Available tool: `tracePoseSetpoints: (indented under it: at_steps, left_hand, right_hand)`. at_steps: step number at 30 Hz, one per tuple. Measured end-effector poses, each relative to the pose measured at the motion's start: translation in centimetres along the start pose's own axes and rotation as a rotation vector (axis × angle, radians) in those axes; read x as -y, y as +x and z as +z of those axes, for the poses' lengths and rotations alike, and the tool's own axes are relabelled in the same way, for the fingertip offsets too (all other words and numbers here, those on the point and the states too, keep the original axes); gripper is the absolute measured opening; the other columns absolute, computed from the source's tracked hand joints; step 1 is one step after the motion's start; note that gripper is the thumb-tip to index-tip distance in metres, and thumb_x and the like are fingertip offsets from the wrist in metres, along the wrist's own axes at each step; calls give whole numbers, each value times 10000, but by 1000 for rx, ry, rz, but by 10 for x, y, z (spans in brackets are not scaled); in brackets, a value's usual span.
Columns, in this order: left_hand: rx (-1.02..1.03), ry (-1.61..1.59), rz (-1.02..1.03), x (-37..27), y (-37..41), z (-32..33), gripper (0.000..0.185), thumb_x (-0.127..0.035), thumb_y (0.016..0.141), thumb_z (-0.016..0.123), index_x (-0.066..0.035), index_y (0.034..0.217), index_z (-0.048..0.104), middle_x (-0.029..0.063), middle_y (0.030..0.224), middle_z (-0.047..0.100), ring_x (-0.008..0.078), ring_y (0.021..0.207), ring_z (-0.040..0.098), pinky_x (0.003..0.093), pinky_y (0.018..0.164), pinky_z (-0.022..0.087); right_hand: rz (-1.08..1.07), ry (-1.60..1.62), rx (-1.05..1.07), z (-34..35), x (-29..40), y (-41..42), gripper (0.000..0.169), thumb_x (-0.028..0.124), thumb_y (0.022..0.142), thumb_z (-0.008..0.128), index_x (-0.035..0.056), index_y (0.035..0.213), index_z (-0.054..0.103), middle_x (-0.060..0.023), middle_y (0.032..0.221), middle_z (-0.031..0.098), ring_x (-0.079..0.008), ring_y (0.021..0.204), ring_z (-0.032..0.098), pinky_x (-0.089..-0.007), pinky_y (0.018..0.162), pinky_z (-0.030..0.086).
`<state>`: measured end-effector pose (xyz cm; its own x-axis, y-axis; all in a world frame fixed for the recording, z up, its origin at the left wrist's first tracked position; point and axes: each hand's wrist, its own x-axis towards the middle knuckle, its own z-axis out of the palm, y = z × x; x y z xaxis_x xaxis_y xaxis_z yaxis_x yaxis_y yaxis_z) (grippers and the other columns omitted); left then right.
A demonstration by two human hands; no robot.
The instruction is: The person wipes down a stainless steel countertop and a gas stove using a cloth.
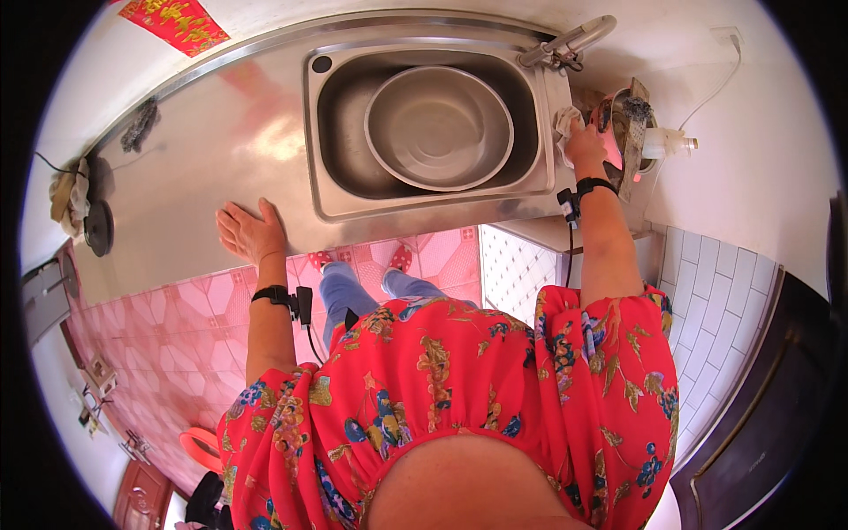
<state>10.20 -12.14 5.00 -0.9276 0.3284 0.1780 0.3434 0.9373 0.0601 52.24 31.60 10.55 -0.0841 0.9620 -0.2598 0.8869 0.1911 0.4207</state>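
My left hand (250, 232) rests palm down on the front part of the stainless steel counter (199, 192), fingers apart, with nothing in it. At the right end of the sink, my right hand (585, 142) grips a crumpled whitish cloth (565, 126) at the counter's edge; how the fingers close on it is partly hidden. Between my hands is the steel sink (344, 165), where a large round metal basin (434, 129) sits, with what looks like water in it. The metal faucet (570, 43) rises behind the sink's right corner.
Right of my right hand stand a pink container (613, 149), a dark scouring pad (636, 108) and a translucent bottle (662, 143). Another dark scouring pad (139, 124) lies at the back left. A round black lid (99, 228) and a bundled cloth (69, 199) are at the counter's left end.
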Motion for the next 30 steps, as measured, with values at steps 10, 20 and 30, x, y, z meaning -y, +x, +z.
tracePoseSetpoints:
  at_steps: [10,20,30]
  left_hand:
    - [-4,16,11,10,1,1,707,-487,871,538,-27,1389,399,188,1473,342,326,1389,278,498,1138,193]
    - [14,12,-1,11,5,-1,702,-494,882,530,-28,1392,401,185,1482,344,313,1394,280,465,1147,183]
    - [15,24,2,-1,8,-4,700,-506,886,509,-25,1384,406,195,1469,353,313,1382,310,489,1132,209]
  right_hand:
    - [20,-19,15,-12,15,34,458,231,933,505,306,1377,419,-100,1320,463,-411,1146,519,-513,875,492]
    - [-18,-19,-4,-13,17,1,418,232,932,503,291,1341,444,-98,1285,492,-386,1126,558,-499,846,507]
    - [-57,40,-29,22,2,-74,331,214,914,493,260,1242,490,-113,1189,515,-393,1049,580,-497,814,512]
